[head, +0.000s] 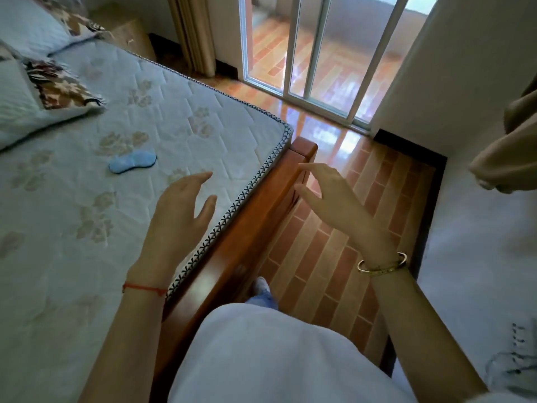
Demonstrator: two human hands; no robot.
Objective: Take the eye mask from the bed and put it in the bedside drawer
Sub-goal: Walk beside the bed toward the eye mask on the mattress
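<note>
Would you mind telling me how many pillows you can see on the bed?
2. One pale blue quilted pillow lies at the top left corner; another pale blue quilted pillow lies nearer, at the left edge. Both are cut off by the frame, so more may be hidden.

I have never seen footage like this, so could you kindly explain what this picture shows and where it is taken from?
There is no machine: a person wears a camera on the head, looking down at their own hands. The left hand hovers over the mattress, its fingers spread and empty. The right hand is raised over the tiled floor, also empty. A blue eye mask lies flat on the mattress, beyond the left hand, untouched. Pillows lie farther up, and a wooden bedside cabinet stands beyond them.
</note>
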